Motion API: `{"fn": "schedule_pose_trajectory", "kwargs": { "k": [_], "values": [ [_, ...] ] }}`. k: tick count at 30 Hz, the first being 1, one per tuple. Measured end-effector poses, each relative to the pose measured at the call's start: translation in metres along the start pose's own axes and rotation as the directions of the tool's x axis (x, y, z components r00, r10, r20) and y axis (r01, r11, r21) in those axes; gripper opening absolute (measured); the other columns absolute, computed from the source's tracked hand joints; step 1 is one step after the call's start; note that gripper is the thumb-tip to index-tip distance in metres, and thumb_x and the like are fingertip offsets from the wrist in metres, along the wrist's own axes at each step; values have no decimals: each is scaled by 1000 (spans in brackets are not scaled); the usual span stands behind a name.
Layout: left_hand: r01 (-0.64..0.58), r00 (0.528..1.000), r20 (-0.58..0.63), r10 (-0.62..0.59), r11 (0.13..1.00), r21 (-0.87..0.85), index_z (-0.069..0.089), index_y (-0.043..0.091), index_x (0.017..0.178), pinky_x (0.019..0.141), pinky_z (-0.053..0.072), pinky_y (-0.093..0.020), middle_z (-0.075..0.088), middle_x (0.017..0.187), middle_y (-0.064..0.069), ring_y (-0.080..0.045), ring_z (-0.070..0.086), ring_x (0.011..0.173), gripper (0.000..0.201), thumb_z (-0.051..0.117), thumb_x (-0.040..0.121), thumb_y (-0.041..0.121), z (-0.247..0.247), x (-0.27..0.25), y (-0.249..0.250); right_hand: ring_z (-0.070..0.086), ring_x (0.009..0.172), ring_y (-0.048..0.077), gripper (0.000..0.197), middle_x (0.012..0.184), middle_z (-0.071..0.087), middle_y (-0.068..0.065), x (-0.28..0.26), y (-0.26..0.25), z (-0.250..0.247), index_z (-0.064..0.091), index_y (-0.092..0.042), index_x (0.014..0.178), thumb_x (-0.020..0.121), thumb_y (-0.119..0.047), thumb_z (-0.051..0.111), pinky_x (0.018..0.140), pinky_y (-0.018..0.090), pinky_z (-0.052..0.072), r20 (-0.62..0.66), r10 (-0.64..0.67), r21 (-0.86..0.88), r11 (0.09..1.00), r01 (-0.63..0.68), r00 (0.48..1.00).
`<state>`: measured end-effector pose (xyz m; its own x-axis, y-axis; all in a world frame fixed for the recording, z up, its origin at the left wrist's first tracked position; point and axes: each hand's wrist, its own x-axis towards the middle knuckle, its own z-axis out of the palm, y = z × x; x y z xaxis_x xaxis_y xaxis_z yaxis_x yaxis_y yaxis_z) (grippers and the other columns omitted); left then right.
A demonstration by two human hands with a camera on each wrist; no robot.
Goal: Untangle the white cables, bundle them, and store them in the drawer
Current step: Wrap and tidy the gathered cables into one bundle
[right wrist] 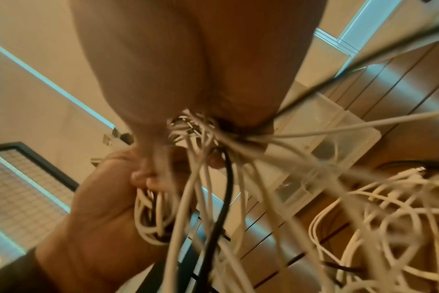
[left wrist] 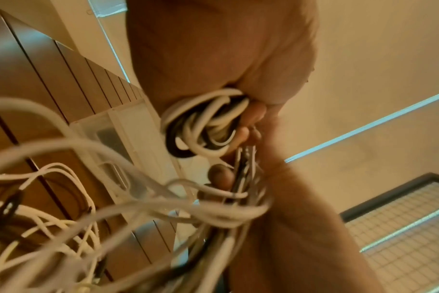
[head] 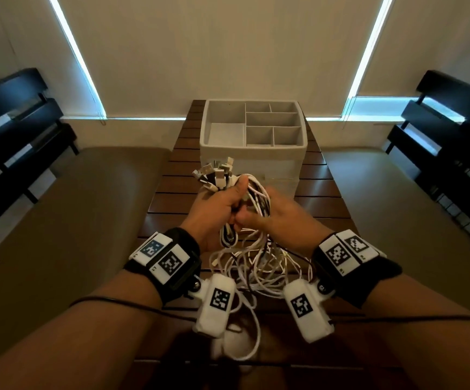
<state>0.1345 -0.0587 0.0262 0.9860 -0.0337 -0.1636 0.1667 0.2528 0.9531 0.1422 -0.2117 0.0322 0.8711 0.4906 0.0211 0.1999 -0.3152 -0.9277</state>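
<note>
Over the dark slatted wooden table (head: pixel 323 192), the left hand (head: pixel 217 204) clenches the gathered plug ends of the tangled white cables (head: pixel 252 257), plugs fanning toward eleven o'clock. Touching it at three o'clock, the right hand (head: pixel 281 215) curls around the same strands. Their loose lengths trail toward six o'clock. At twelve o'clock, beyond both hands, stands the grey compartmented drawer box (head: pixel 290 161), its top open and reachable.

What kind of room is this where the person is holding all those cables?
Probably a lounge or waiting room, though I can't be sure. There's a slatted wooden table with padded benches beside it, black chairs along the sides, and drawn window blinds behind.
</note>
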Motion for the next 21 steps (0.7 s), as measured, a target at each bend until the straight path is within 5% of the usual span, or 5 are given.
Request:
{"fn": "schedule_pose_trajectory", "kwargs": {
  "k": [5,10,16,19,21],
  "values": [
    [21,998,60,-19,999,-35,59,6,72,43,37,-24,51,45,3,-13,41,39,42,60,85,47,-3,0,4,67,81,28,15,85,69,10,0,6,-10,58,-10,107,94,-18,56,80,52,55,-55,12,-77,997,-16,998],
    [149,987,81,-136,971,-185,60,10,59,36,35,-18,50,52,0,-8,36,35,39,64,76,46,1,-2,8,65,63,20,25,71,56,11,-8,2,-18,52,0,113,96,-19,51,58,31,53,37,62,225,972,-69,997],
    [177,983,109,-147,912,-370,52,12,73,34,35,-15,58,61,-2,-3,36,33,32,57,88,40,4,-2,6,45,49,11,58,62,52,2,-13,-1,-17,61,-6,87,92,-57,35,47,23,38,-93,190,238,957,-163,977],
    [161,987,80,-142,926,-341,54,12,70,33,34,-16,49,56,0,-3,33,34,32,61,81,41,6,-3,3,42,49,15,50,61,50,4,-14,1,-18,62,-8,79,99,-47,37,48,25,36,-50,191,295,941,-168,980],
    [137,990,32,-134,937,-321,59,13,66,33,33,-17,44,54,1,-4,33,34,28,69,74,38,9,-3,2,46,53,12,41,62,51,-1,-11,5,-13,61,-20,75,102,-38,36,53,27,39,-102,85,94,993,-76,991]
  ]
}}
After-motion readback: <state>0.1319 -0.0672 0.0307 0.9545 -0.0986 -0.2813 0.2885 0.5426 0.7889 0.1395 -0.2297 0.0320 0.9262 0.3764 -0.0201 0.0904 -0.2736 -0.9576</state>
